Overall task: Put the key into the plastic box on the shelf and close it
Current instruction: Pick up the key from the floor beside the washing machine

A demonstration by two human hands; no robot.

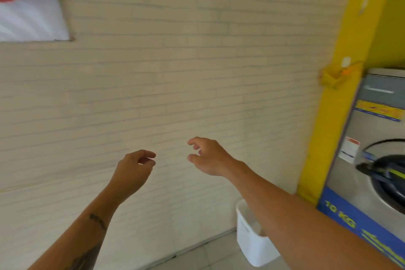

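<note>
Both hands are raised before a cream brick wall (175,61), holding nothing: the left hand (131,171) has its fingers loosely curled, the right hand (210,158) half spread. To the right stands a yellow pillar (328,138) bearing a small yellow box (333,76), its contents blurred, beside a steel washing machine (372,149). A white bin (254,245) sits on the floor near the wall, and no key shows.

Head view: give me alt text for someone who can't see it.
Two bare hands, the left hand and the right hand, reach out empty with loosely curled fingers toward a cream brick wall. A white bin stands on the floor at the wall's foot, beside a washing machine and a yellow pillar. No key, box or shelf shows.
</note>
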